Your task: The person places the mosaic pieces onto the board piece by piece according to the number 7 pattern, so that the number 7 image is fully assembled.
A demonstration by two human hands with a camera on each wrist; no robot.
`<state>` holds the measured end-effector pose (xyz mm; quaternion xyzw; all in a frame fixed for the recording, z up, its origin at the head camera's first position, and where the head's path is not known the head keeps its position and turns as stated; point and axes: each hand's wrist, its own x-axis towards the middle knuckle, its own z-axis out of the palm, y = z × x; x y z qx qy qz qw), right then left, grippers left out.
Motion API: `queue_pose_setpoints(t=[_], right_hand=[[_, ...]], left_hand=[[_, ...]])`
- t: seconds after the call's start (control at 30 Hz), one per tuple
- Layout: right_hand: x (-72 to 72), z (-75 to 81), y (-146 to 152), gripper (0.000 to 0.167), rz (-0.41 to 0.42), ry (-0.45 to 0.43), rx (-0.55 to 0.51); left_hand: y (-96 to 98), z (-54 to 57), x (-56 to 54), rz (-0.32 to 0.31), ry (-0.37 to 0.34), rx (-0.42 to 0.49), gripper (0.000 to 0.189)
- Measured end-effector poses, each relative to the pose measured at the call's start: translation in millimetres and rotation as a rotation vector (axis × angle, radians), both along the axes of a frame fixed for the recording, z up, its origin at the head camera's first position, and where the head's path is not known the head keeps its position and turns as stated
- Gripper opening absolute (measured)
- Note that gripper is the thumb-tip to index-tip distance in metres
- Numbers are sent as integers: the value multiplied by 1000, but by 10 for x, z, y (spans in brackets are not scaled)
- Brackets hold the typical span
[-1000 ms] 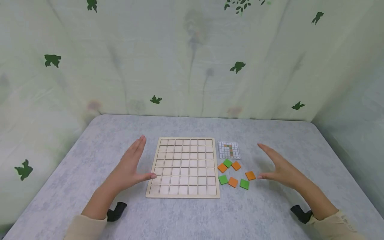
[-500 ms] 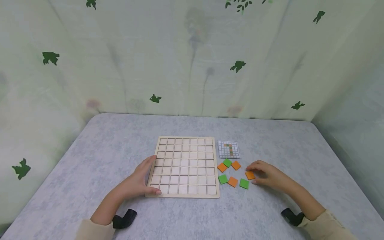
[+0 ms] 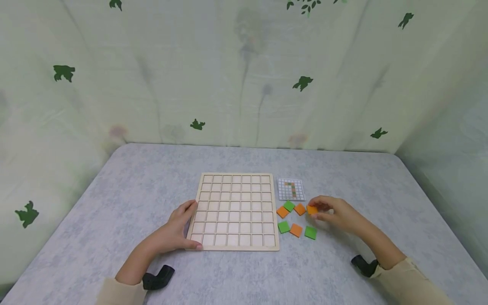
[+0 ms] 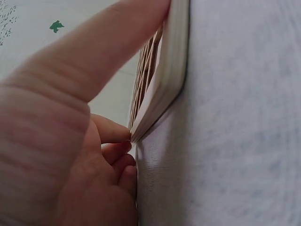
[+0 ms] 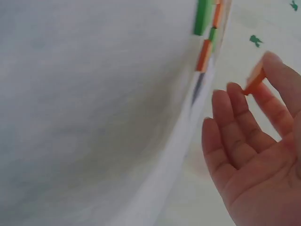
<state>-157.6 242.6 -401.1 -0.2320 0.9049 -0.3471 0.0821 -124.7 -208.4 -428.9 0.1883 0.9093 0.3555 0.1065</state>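
A square wooden grid board lies flat on the table. My left hand holds its left side, thumb over the front left corner and fingertips at the left edge; in the left wrist view the thumb lies across the board's rim. To the right of the board, my right hand pinches an orange square tile between thumb and fingers. That tile is clear of the table in the right wrist view, with the other fingers loosely spread.
Beside the board's right edge lie several loose green tiles and orange tiles. Behind them is a small pattern card with a printed grid. A fabric backdrop with leaf shapes stands behind the table.
Both hands have come down from above the table. The left has taken hold of the board; the right has picked up the rightmost orange tile and moved it slightly away and left.
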Motion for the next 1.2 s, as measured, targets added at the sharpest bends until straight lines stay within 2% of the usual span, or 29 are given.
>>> queue_pose_setpoints(t=[0.13, 0.3, 0.43, 0.57, 0.7, 0.8, 1.0, 1.1, 1.2], right_hand=[[-111, 129, -225, 34, -10, 76, -47], [-284, 309, -646, 33, -5, 134, -137], [-432, 374, -1012, 34, -4, 170, -206], [-546, 373, -1346, 31, -22, 181, -267], [-634, 284, -1631, 28, -31, 141, -327], [-688, 193, -1811, 27, -40, 70, -350], [-812, 0, -2053, 27, -82, -97, -319], [-861, -85, -2100, 25, -74, -142, -317], [-886, -148, -2120, 24, -51, -150, -293]], left_hand=[[-1, -12, -10, -4, 9, -11, 120], [-17, -26, -31, -8, 21, -18, 120], [-32, -28, -38, -10, 26, -17, 120], [-32, -30, -34, -12, 26, -22, 119], [-35, -24, -21, -6, 27, -24, 119], [-38, -26, -14, -2, 29, -27, 119], [-35, -45, -9, 0, 17, -11, 119], [-34, -49, -12, 2, 10, -6, 120], [-30, -51, -16, 6, 6, -6, 120]])
